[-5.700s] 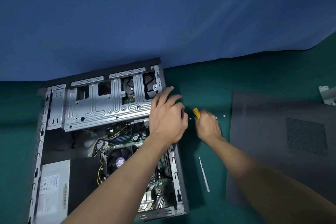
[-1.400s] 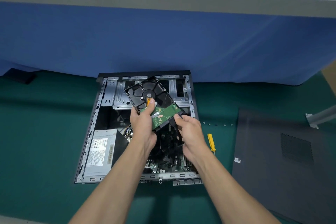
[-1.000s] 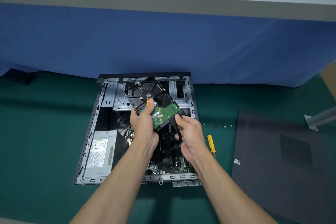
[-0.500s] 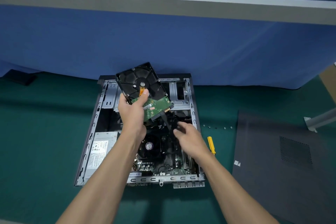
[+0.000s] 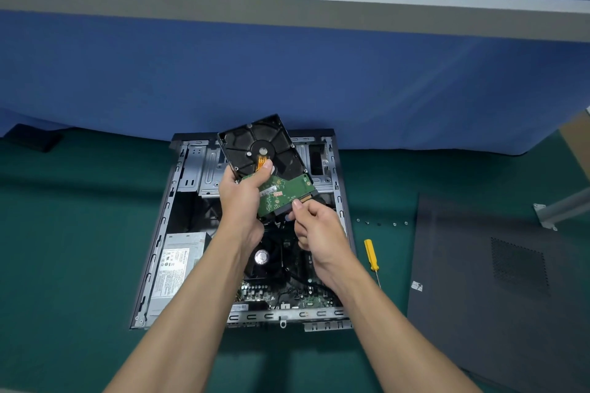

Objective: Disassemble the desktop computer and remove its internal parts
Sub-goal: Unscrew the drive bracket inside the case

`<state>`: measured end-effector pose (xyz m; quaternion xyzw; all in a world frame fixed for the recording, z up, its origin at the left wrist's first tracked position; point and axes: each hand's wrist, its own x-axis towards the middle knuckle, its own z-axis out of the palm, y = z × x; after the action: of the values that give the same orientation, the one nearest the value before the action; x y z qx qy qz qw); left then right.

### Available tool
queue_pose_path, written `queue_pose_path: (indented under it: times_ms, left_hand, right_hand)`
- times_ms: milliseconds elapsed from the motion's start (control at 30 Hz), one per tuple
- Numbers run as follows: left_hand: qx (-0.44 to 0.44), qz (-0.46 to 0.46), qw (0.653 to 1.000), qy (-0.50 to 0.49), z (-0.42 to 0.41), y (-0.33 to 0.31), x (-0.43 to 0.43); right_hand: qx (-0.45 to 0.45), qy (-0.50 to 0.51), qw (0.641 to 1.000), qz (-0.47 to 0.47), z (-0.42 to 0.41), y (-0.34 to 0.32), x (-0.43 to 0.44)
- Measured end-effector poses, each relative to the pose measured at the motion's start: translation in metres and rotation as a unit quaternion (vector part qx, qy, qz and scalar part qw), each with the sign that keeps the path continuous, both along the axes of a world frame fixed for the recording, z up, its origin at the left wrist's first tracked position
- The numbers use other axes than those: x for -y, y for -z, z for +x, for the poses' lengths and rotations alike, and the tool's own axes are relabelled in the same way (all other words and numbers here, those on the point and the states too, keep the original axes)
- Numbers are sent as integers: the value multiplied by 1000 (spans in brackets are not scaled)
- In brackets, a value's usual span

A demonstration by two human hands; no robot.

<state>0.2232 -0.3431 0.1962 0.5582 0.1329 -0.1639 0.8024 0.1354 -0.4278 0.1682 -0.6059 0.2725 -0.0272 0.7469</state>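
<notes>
The open desktop case [image 5: 158,233] lies flat on the green mat. My left hand [image 5: 239,198] grips a hard drive [image 5: 255,145] and holds it tilted above the case, black underside and green circuit board facing me. My right hand [image 5: 319,233] is at the drive's connector edge, thumb and fingers pinching a black cable plug [image 5: 282,210] there. Gold contacts next to the thumb are bare. Inside the case I see the power supply [image 5: 174,265], the CPU fan [image 5: 261,257] and the motherboard [image 5: 287,295].
A yellow-handled screwdriver [image 5: 370,254] lies right of the case, with a row of small screws [image 5: 380,223] beyond it. The dark side panel [image 5: 495,281] lies farther right, a metal bracket [image 5: 558,210] at its far corner. A blue partition [image 5: 287,80] stands behind the case.
The screwdriver was laid down and the drive lifted out of the case. In the last half second my right hand came back up to the drive's connector edge.
</notes>
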Motion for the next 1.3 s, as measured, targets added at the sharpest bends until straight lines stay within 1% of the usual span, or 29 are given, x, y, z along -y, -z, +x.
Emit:
queue_pose_path:
  times_ms: [100,167,333,433,500,567,600,633,667,700,767,833,867,900,967,1033,1100,1167,1267,1300]
  left_hand:
    - [-12,-3,999,-35,-5,2,7]
    - [-27,-9,998,-57,-8,3,10]
    - [-47,0,998,-28,0,-2,5]
    - [-40,5,997,-67,-4,-6,11]
    - [-75,-25,990,-116,-7,-9,17]
    - [-118,-74,975,-172,-2,-11,18]
    - [-127,-86,971,-182,1,-12,17]
    - [-126,-78,974,-174,4,-14,14]
    - [-121,-58,979,-154,6,-15,13]
    - [-117,-30,984,-131,6,-15,12]
    - [-105,19,991,-80,0,-15,16]
    - [-72,60,995,-25,-11,-15,25]
    - [-58,76,995,1,-17,-17,32]
    - [-53,95,994,30,-24,-19,40]
    - [-49,126,987,91,-36,-24,56]
    - [-48,100,983,146,-45,-27,73]
    - [-75,58,978,185,-51,-21,89]
    - [-81,39,965,246,-56,-12,102]
    - [-86,39,931,354,-69,-1,122]
    - [-73,63,921,378,-74,2,129]
  right_hand:
    - [-24,77,996,-25,0,3,-17]
    - [-24,88,996,-23,2,3,-14]
    - [2,-55,998,7,2,3,16]
    - [12,-67,998,-6,4,6,17]
    - [8,-63,998,-12,3,8,17]
    - [-10,-61,998,-18,-3,11,16]
    - [-23,-65,997,-24,-7,11,15]
    - [-38,-75,996,-42,-10,9,14]
    - [-56,-88,991,-84,-11,6,14]
    - [-72,-96,982,-146,-13,5,15]
    - [-90,-60,954,-280,-14,0,24]
    - [-47,-3,933,-356,-16,-14,38]
    - [-26,-6,927,-374,-16,-20,45]
    - [-22,-24,926,-377,-16,-25,52]
    - [-49,-61,929,-362,-16,-32,64]
    - [-98,-57,929,-352,-19,-36,76]
    - [-154,-28,924,-350,-27,-36,91]
    - [-194,4,925,-325,-38,-29,105]
    - [-215,95,942,-242,-53,-8,127]
    - [-221,129,941,-222,-57,2,135]
